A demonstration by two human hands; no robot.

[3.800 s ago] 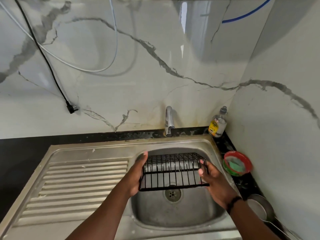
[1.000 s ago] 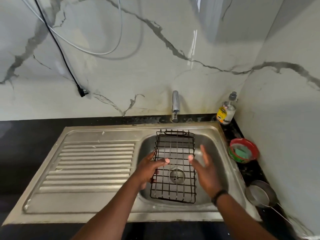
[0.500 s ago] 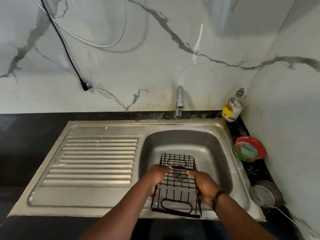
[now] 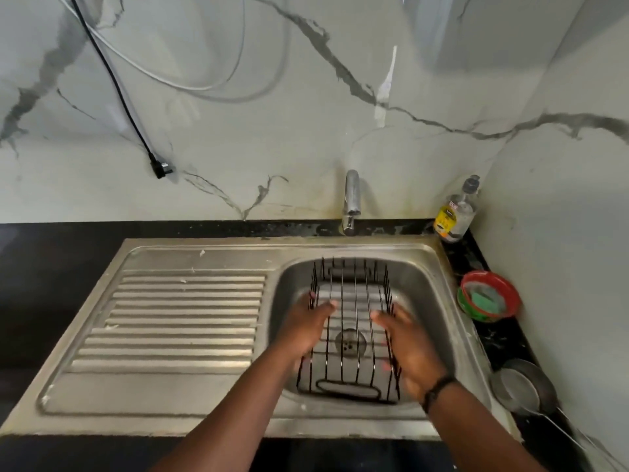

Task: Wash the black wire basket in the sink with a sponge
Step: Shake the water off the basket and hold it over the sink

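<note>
basket (image 4: 350, 330): in sink (image 4: 432, 287) bowl, over the drain, between both grips | left hand (image 4: 308, 330): fingers straight against basket's left side | right hand (image 4: 406, 342): fingers straight along its right side; blurred | sponge (image 4: 485, 296): in red bowl (image 4: 510, 294) on table, right of right hand

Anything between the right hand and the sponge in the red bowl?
Nothing visible. The right hand is at the wire basket in the sink; the green sponge lies uncovered in the red bowl on the counter right of the basin. Only the sink's rim lies between.
</note>
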